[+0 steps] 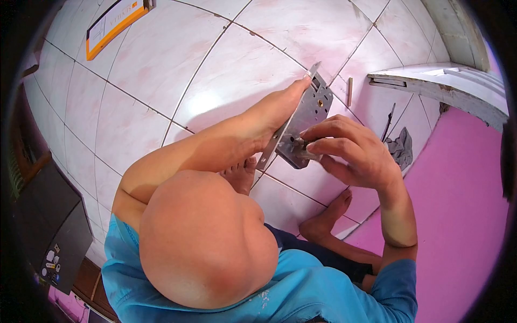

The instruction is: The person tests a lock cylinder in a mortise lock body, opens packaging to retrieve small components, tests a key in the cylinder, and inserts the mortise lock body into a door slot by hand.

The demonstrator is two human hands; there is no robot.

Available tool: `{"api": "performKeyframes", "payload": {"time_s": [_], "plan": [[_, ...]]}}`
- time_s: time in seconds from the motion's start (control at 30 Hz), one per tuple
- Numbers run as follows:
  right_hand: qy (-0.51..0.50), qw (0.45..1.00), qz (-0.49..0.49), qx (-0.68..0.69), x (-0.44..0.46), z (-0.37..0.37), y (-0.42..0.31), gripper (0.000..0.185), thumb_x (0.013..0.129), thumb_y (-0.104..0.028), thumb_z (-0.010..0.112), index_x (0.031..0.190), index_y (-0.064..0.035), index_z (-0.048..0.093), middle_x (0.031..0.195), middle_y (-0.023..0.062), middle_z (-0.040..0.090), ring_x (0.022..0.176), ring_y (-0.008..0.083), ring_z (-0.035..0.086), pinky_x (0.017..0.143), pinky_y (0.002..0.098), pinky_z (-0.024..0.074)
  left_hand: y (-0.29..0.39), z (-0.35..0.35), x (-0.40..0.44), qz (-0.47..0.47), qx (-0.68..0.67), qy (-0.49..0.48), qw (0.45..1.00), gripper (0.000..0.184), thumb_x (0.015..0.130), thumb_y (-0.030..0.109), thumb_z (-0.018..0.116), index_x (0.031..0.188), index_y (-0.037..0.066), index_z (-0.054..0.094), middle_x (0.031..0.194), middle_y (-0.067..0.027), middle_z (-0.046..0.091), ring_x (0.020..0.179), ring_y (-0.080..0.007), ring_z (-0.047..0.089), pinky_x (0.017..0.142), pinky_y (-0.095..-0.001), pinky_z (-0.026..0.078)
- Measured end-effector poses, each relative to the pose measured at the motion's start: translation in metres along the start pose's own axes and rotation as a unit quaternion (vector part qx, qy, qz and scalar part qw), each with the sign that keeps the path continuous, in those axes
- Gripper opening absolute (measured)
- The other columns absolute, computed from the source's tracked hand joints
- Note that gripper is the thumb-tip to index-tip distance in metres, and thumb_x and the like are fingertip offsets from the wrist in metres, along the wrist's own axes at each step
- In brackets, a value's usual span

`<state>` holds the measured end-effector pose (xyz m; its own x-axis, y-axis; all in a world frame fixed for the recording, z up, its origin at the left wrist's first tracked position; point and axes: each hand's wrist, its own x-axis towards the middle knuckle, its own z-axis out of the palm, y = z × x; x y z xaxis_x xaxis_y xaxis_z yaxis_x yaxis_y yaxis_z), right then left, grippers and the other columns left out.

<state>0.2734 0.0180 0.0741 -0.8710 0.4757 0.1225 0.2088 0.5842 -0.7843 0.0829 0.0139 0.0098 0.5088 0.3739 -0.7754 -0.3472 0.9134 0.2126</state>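
My left hand [280, 110] is wrapped round the long edge of a flat metal lock case [312, 110], its thumb near the upper end of the faceplate. The case is tilted above the tiled floor and has several holes in its face. My right hand [355, 151] is at the lower part of the case, with thumb and fingertips pinched together on a small piece that is too hidden to name.
An orange and white box [116, 27] lies at the upper left. At the right are a white door edge [425, 81], a thin dark tool [389, 121], a grey cloth [400, 148] and a small strip [350, 91]. A black cabinet [48, 215] stands at the left.
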Motion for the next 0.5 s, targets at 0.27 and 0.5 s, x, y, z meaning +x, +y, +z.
{"api": "performKeyframes", "payload": {"time_s": [0.27, 0.5], "plan": [[-0.006, 1.0, 0.015, 0.002, 0.0, 0.003, -0.001, 0.039, 0.075, -0.003, 0.078, 0.11, -0.0107, 0.061, 0.114, 0.0074, 0.065, 0.099, 0.0299, 0.064, 0.082, 0.0401, 0.0548, -0.001, -0.002, 0.003, -0.012, -0.003, -0.011, 1.0, 0.06, 0.103, 0.057, 0.042, 0.123, 0.005, 0.063, 0.109, -0.014, 0.068, 0.09, -0.0219, 0.066, 0.074, -0.0376, 0.057], [-0.034, 0.999, 0.017, 0.014, 0.001, -0.004, -0.002, 0.037, 0.075, -0.002, 0.078, 0.107, -0.0118, 0.064, 0.111, 0.0077, 0.067, 0.096, 0.0284, 0.066, 0.078, 0.0394, 0.0548, 0.004, 0.016, -0.026, 0.044, 0.036, 0.005, 0.998, 0.061, 0.102, 0.058, 0.043, 0.121, 0.004, 0.063, 0.107, -0.015, 0.068, 0.089, -0.0219, 0.066, 0.074, -0.0367, 0.057]]}}
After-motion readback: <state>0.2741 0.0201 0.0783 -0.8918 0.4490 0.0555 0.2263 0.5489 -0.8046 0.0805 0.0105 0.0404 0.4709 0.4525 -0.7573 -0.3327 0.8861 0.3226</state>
